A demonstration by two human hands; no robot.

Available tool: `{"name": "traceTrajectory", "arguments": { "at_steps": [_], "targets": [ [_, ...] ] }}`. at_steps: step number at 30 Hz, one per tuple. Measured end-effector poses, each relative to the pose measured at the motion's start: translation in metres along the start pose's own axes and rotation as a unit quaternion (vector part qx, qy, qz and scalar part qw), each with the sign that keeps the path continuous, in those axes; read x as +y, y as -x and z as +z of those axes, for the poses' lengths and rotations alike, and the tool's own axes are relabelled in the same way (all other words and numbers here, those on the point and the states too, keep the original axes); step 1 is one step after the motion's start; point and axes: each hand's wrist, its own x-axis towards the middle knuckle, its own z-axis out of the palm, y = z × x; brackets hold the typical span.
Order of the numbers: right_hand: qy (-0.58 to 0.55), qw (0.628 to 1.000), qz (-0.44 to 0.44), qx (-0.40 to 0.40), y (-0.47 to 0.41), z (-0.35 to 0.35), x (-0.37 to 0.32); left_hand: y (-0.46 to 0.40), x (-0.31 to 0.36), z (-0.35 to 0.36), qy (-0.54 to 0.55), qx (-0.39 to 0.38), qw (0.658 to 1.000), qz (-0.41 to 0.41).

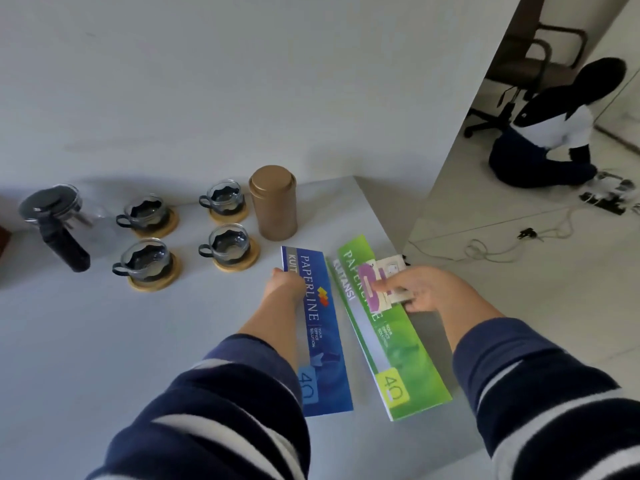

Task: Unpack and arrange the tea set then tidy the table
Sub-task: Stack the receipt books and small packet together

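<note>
Closest to me I see both forearms in dark blue sleeves with white stripes, reaching out over the pale grey table (86,341). My left hand (282,284) lies on the upper left edge of the blue receipt book (317,337), its fingers curled down onto the cover; whether they grip the edge or only press on it I cannot tell. My right hand (420,289) sits just beside it over the green receipt book (388,327), thumb and fingers pinched on a small purple and cream packet (379,287) that rests across the green cover. The two books lie side by side, close but apart, both angled toward the table's right edge. Beyond them stands the tea set: a tall gold canister (273,202) upright just past the blue book, then four glass cups, each on a round wooden coaster, set in two rows of two, the near right cup (228,244), the near left cup (143,261), the far right cup (223,197) and the far left cup (147,211). Left of the cups sits the glass teapot (57,216) with a dark lid and dark handle. Far right, off the table, a person (550,129) kneels on the tiled floor near cables and an office chair (530,64).
</note>
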Motion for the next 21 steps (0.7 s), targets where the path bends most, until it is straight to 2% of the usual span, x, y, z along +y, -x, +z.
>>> {"name": "traceTrajectory", "arguments": {
  "at_steps": [5,8,11,14,21],
  "targets": [
    [-0.092,0.99,-0.104,0.019,-0.025,-0.045,-0.057,-0.033,0.043,0.035,0.067,-0.048,0.997,0.002],
    [-0.127,0.983,-0.135,0.016,-0.051,-0.045,-0.087,-0.06,0.073,0.053,0.085,-0.042,0.995,0.029],
    [-0.11,0.98,-0.164,0.019,-0.091,-0.028,-0.102,-0.088,0.098,0.067,0.108,-0.05,0.992,0.051],
    [-0.1,0.974,-0.196,0.057,-0.127,-0.015,-0.11,-0.104,0.114,0.071,0.184,-0.055,0.98,0.045],
    [-0.079,0.97,-0.214,0.086,-0.172,0.005,-0.134,-0.12,0.136,0.073,0.302,-0.056,0.949,0.066]
  ]
}}
